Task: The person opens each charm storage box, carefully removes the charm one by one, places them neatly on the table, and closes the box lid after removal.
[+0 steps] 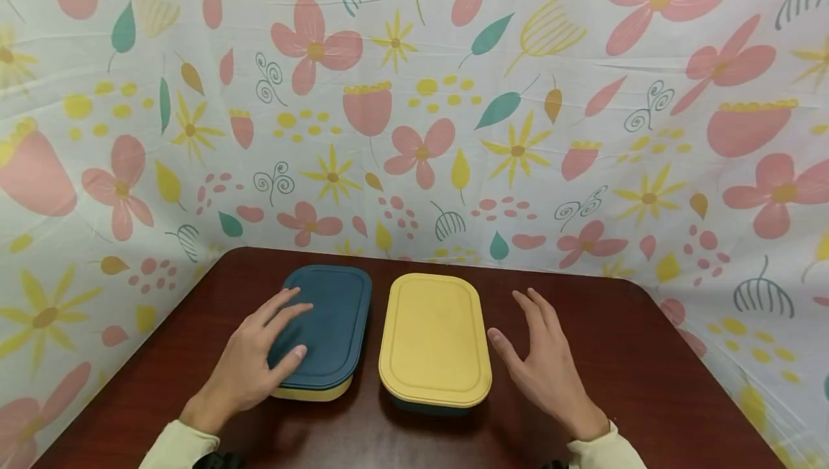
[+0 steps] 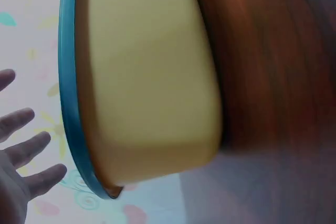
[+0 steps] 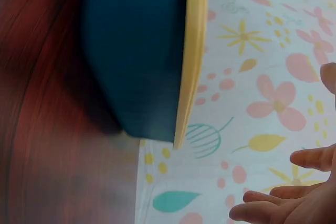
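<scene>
Two lidded rectangular boxes stand side by side on the dark table. The left one has a blue lid [image 1: 337, 325] over a yellow body [image 2: 147, 77]; the right one has a yellow lid [image 1: 434, 339] over a dark blue body [image 3: 136, 56]. My left hand [image 1: 249, 354], fingers spread, hovers at the left side of the blue lid and overlaps it in the head view. In the left wrist view its fingers show apart from the lid's rim. My right hand [image 1: 547, 361] is held to the right of the yellow lid, fingers extended and holding nothing.
The boxes stand on a glossy dark red-brown table [image 1: 622, 383] with rounded far corners. A narrow gap separates them. Behind and beside the table hangs a white cloth [image 1: 414, 231] printed with pink, yellow and teal flowers and leaves.
</scene>
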`<state>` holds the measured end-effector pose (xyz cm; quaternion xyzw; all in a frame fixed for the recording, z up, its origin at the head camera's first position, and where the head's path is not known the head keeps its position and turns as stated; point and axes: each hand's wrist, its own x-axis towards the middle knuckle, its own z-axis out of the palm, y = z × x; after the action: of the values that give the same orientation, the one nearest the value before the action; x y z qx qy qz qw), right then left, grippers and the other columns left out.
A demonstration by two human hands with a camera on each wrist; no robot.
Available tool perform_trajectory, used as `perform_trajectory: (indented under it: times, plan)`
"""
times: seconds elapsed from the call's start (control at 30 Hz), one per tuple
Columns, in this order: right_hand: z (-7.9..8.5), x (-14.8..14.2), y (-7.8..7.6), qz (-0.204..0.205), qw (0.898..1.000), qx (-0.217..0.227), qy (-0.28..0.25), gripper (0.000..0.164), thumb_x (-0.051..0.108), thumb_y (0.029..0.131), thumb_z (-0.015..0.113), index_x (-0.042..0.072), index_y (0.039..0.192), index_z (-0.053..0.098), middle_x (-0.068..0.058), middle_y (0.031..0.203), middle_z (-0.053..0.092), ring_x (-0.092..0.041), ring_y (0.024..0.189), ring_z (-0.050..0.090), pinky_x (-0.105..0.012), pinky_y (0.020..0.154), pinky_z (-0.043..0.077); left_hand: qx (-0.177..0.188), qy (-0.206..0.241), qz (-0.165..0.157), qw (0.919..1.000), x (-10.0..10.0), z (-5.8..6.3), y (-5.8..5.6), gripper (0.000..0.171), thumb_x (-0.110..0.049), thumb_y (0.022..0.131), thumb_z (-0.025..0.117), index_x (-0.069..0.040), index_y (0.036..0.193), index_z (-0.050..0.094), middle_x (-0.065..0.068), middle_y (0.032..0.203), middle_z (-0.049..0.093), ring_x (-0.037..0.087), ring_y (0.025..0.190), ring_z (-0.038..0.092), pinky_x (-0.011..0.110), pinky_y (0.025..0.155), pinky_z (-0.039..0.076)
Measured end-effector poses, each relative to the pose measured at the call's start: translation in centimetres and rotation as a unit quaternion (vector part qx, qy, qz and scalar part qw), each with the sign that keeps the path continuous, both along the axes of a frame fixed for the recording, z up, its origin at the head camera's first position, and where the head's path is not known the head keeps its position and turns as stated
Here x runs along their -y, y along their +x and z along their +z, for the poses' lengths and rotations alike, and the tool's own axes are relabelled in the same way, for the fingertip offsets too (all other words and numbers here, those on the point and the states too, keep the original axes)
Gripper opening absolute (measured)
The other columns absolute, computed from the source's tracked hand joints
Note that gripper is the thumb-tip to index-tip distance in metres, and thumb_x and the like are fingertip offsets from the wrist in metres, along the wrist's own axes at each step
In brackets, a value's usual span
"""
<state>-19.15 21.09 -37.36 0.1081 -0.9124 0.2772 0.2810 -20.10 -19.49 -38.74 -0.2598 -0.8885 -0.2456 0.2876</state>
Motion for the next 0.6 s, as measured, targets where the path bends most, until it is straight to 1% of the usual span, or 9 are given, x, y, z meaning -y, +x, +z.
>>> perform_trajectory:
  times: [0.07, 0.13, 0.23, 0.3, 0.33, 0.4, 0.47, 0.53, 0.6]
  plan:
    - [0.2, 0.4, 0.0, 0.007, 1.0, 0.0, -0.02, 0.066, 0.037, 0.085, 0.064, 0.014, 0.141, 0.038, -0.013, 0.146, 0.032, -0.033, 0.126, 0.042, -0.056, 0.092, 0.044, 0.017, 0.03, -0.001, 0.9994, 0.5, -0.2, 0.0, 0.056, -0.018, 0.082, 0.067, -0.03, 0.133, 0.047, 0.001, 0.146, 0.038, 0.026, 0.13, 0.042, 0.05, 0.096, 0.043]
    - [0.4, 0.9, 0.1, 0.016, 0.999, -0.003, -0.037, 0.064, 0.035, 0.085, 0.064, 0.015, 0.14, 0.038, -0.012, 0.146, 0.033, -0.029, 0.124, 0.045, -0.054, 0.092, 0.046, 0.031, 0.055, 0.004, 0.998, 1.0, -0.4, -0.1, 0.055, -0.015, 0.083, 0.066, -0.03, 0.133, 0.048, 0.0, 0.146, 0.038, 0.023, 0.13, 0.043, 0.037, 0.102, 0.042]
    - [0.7, 1.5, 0.2, 0.03, 0.998, -0.006, -0.06, 0.063, 0.033, 0.086, 0.065, 0.017, 0.14, 0.038, -0.01, 0.146, 0.034, -0.027, 0.125, 0.045, -0.053, 0.092, 0.048, 0.033, 0.082, 0.01, 0.996, 1.5, -0.9, -0.3, 0.053, -0.011, 0.084, 0.065, -0.028, 0.132, 0.049, 0.0, 0.144, 0.041, 0.02, 0.13, 0.043, 0.012, 0.106, 0.032]
    - [0.8, 2.0, 0.3, 0.033, 0.997, -0.006, -0.068, 0.063, 0.033, 0.086, 0.064, 0.018, 0.141, 0.037, -0.01, 0.146, 0.034, -0.028, 0.126, 0.044, -0.054, 0.092, 0.048, 0.033, 0.099, 0.013, 0.9945, 1.7, -1.2, -0.3, 0.052, -0.009, 0.084, 0.064, -0.027, 0.131, 0.05, 0.001, 0.142, 0.043, 0.019, 0.13, 0.043, 0.0, 0.103, 0.022]
    - [0.8, 2.2, 0.3, 0.035, 0.997, -0.004, -0.072, 0.063, 0.034, 0.086, 0.064, 0.018, 0.141, 0.037, -0.01, 0.146, 0.034, -0.028, 0.127, 0.044, -0.054, 0.092, 0.048, 0.034, 0.105, 0.016, 0.9937, 1.8, -1.4, -0.4, 0.052, -0.009, 0.084, 0.063, -0.027, 0.131, 0.05, 0.002, 0.142, 0.044, 0.019, 0.129, 0.043, -0.002, 0.102, 0.02]
    - [0.8, 2.7, 0.4, 0.04, 0.996, 0.003, -0.084, 0.062, 0.034, 0.086, 0.063, 0.018, 0.141, 0.037, -0.009, 0.147, 0.033, -0.029, 0.128, 0.043, -0.055, 0.093, 0.047, 0.044, 0.117, 0.026, 0.9918, 2.0, -1.6, -0.4, 0.05, -0.01, 0.086, 0.062, -0.027, 0.131, 0.05, 0.002, 0.141, 0.044, 0.015, 0.129, 0.044, -0.003, 0.098, 0.022]
    - [0.7, 3.1, 0.5, 0.047, 0.994, 0.011, -0.097, 0.062, 0.034, 0.086, 0.063, 0.019, 0.14, 0.037, -0.008, 0.147, 0.033, -0.028, 0.129, 0.043, -0.054, 0.094, 0.047, 0.071, 0.133, 0.036, 0.9879, 2.1, -1.8, -0.4, 0.047, -0.012, 0.089, 0.058, -0.028, 0.132, 0.048, 0.003, 0.142, 0.044, 0.008, 0.128, 0.043, -0.004, 0.096, 0.025]
    - [0.7, 3.7, 0.6, 0.055, 0.992, 0.016, -0.109, 0.061, 0.034, 0.086, 0.064, 0.019, 0.14, 0.038, -0.007, 0.146, 0.034, -0.027, 0.129, 0.044, -0.052, 0.095, 0.046, 0.109, 0.16, 0.04, 0.9804, 2.2, -1.9, -0.4, 0.043, -0.016, 0.093, 0.053, -0.027, 0.134, 0.046, 0.004, 0.142, 0.044, -0.002, 0.127, 0.04, -0.003, 0.092, 0.029]
    - [0.8, 4.2, 0.6, 0.065, 0.991, 0.017, -0.116, 0.061, 0.033, 0.086, 0.064, 0.018, 0.139, 0.039, -0.006, 0.146, 0.035, -0.026, 0.129, 0.044, -0.05, 0.096, 0.046, 0.143, 0.188, 0.044, 0.9706, 2.3, -1.8, -0.3, 0.04, -0.019, 0.096, 0.049, -0.026, 0.135, 0.044, 0.007, 0.141, 0.045, -0.011, 0.125, 0.038, -0.004, 0.089, 0.033]
